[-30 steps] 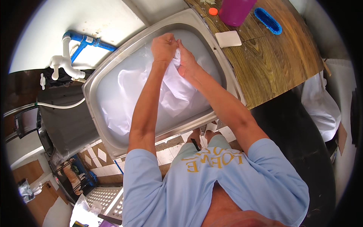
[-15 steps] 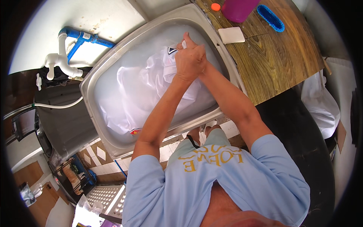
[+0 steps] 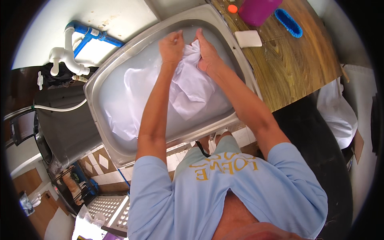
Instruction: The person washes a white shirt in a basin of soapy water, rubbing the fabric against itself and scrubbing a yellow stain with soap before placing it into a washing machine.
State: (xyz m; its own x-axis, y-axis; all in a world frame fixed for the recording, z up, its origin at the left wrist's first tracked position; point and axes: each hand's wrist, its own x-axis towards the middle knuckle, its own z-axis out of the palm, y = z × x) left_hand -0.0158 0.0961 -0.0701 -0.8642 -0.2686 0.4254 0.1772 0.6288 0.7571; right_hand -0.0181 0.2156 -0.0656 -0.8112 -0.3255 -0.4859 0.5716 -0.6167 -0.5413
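Gripping white cloth (image 3: 192, 86) | left hand (image 3: 171, 47) closed | right hand (image 3: 208, 54) closed

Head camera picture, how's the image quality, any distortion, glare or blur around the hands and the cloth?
Head view: strong fisheye bend, the metal sink rim curves and the corners go black; daylight is bright, washing out folds of the white cloth; left hand and right hand look fairly sharp.

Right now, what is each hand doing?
Left hand: closed, gripping the white cloth over the sink.
Right hand: closed, gripping the same cloth.
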